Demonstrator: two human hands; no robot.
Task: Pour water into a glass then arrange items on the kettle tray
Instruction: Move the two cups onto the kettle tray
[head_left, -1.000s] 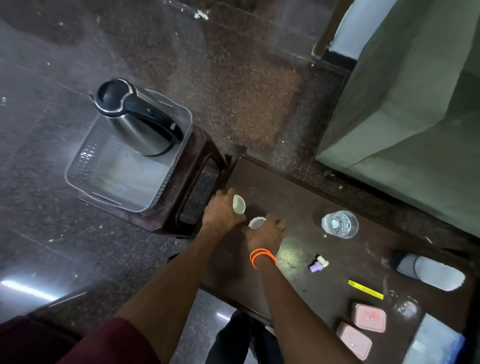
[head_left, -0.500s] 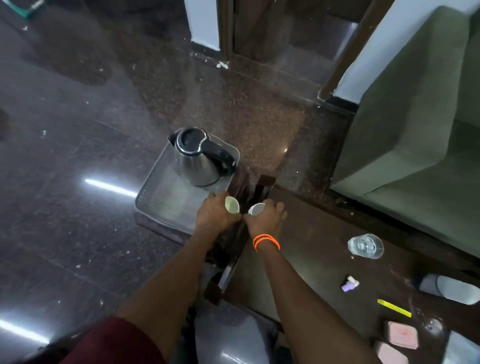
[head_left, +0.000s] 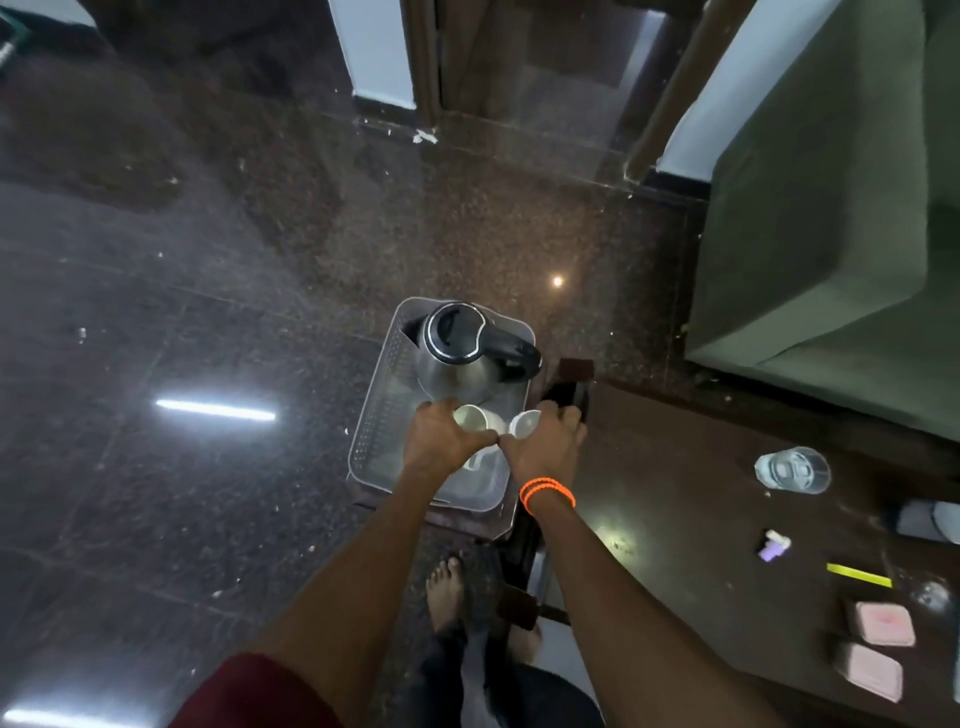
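Your left hand (head_left: 441, 441) grips one white cup (head_left: 474, 419), your right hand (head_left: 548, 444) another cup (head_left: 524, 422), both over the tray (head_left: 382, 415) beside the kettle (head_left: 460, 358). Filled glass (head_left: 792, 470) on table (head_left: 675, 519).

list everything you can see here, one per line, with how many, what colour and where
kettle: 1, steel with black lid and handle, far end of the tray
tray: 1, clear grey plastic, on a brown stool
cups: 2, white, over the tray's near half, one in each hand
glass: 1, clear, holding water, on the dark table
small bottle: 1, purple and white, on the table
yellow strip: 1, on the table
pink boxes: 2, table's near right
sofa: 1, green, far right
left hand: holding a cup
right hand: holding a cup, orange bands at the wrist
foot: 1, bare, on the floor
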